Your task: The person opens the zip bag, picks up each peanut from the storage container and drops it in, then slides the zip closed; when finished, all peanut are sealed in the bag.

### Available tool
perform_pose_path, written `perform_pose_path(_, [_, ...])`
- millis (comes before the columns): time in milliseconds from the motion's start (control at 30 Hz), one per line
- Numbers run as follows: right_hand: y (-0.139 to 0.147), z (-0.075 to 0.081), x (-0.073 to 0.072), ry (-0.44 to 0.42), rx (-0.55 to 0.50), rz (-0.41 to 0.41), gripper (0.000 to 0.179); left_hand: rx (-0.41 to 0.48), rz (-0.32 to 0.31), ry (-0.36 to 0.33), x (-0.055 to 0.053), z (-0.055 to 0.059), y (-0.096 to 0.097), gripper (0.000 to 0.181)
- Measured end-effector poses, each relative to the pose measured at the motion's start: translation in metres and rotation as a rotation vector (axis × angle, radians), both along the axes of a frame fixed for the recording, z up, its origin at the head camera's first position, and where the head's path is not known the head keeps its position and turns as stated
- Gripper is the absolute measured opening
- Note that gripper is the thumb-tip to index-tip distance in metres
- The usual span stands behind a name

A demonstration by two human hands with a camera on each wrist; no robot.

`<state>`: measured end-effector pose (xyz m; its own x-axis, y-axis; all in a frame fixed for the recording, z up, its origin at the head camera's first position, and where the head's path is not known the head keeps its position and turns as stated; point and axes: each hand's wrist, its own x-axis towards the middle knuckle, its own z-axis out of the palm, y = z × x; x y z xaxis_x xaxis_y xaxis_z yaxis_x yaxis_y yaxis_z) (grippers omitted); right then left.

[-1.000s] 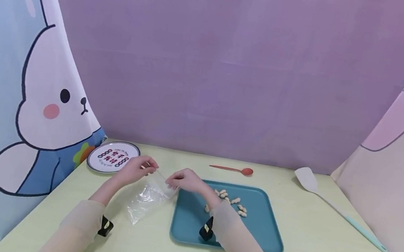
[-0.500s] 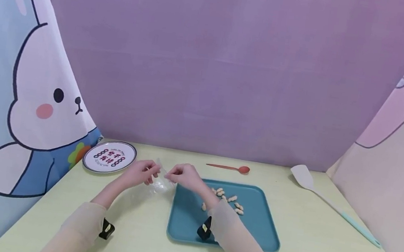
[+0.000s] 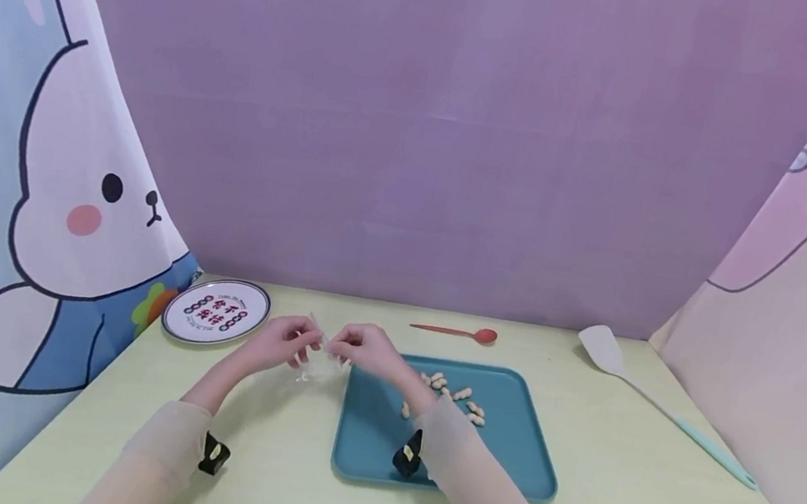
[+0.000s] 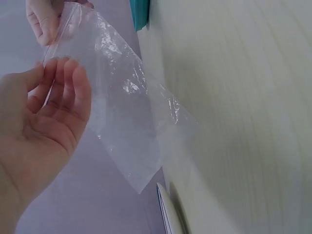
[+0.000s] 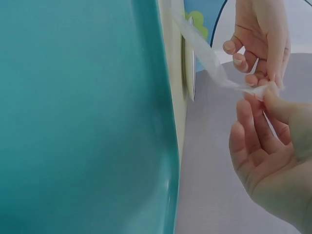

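Observation:
A clear plastic bag hangs from both hands, held up above the table beside the tray. My left hand pinches its top edge between thumb and index finger; the other fingers curl loosely in the left wrist view. Close by, my right hand pinches the same edge, thumb against fingertips. Seen from the right wrist, the two hands almost meet at the bag's rim. Beneath the right forearm lies a teal tray with several peanuts on it; the forearm may hide others.
A white plate with red lettering sits at the back left. Behind the tray lies a red spoon. A spatula with a mint handle lies at the right. A purple curtain closes off the back.
The bag, stretched out toward the person a second ago, now swings away and is mostly behind the hands. Both hands have drawn closer together along its edge. The head view has shifted slightly.

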<state>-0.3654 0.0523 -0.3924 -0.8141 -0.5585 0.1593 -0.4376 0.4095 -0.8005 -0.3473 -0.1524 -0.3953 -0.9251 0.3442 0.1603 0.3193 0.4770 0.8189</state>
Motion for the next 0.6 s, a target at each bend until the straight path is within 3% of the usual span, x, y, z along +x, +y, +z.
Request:
perform_pose_path(233, [0.000, 0.001, 0.002, -0.083, -0.062, 0.030, 0.021, 0.019, -0.033, 0.004, 0.002, 0.000, -0.003, 0.022])
perform_pose_path(600, [-0.002, 0.012, 0.017, -0.005, -0.040, -0.052, 0.023, -0.048, -0.067, 0.016, 0.002, 0.003, -0.004, 0.022])
